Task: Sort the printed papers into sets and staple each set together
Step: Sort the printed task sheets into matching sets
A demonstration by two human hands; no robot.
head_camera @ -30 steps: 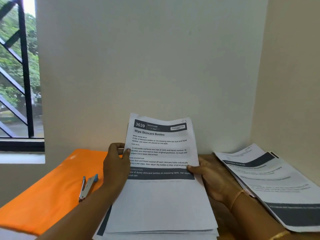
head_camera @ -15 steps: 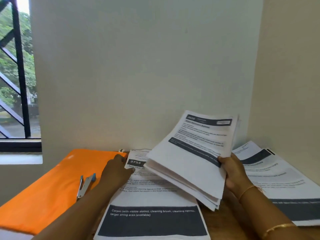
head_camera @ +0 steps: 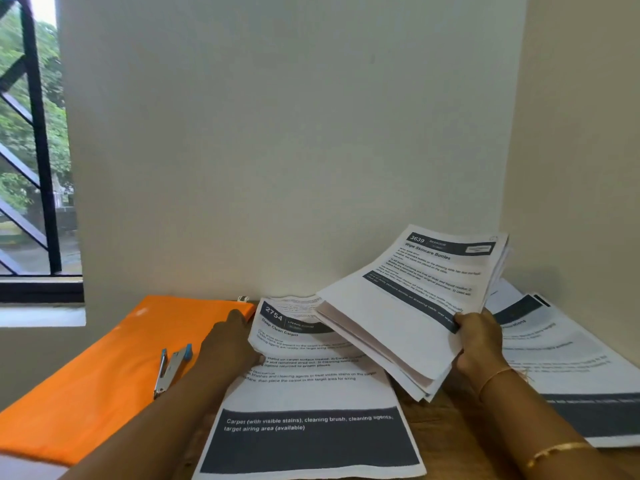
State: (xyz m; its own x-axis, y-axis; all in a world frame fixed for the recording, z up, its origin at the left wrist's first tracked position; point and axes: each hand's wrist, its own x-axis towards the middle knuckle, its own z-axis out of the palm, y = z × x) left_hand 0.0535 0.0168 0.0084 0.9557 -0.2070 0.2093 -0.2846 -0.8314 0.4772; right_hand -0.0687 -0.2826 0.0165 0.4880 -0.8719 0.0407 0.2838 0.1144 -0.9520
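Note:
My right hand (head_camera: 479,344) grips a thick stack of printed papers (head_camera: 408,317) headed "Wipe Skincare Bottles", raised and tilted above the table at centre right. Below it a sheet headed "2754 Deep Clean Carpet" (head_camera: 311,393) lies flat on the table, its top edge curled. My left hand (head_camera: 230,344) rests on that sheet's left edge, fingers down. A small silver stapler with a blue tip (head_camera: 171,370) lies on the orange folder, just left of my left hand. A further pile of printed papers (head_camera: 561,368) lies at the right, partly under the raised stack.
An orange folder (head_camera: 104,382) covers the left of the wooden table (head_camera: 446,431). White walls close the table at the back and right. A barred window (head_camera: 31,150) is at the left.
The stack, held upright in both hands a second ago, has swung right in my right hand alone. This uncovered the carpet sheet, and my left hand dropped onto its edge.

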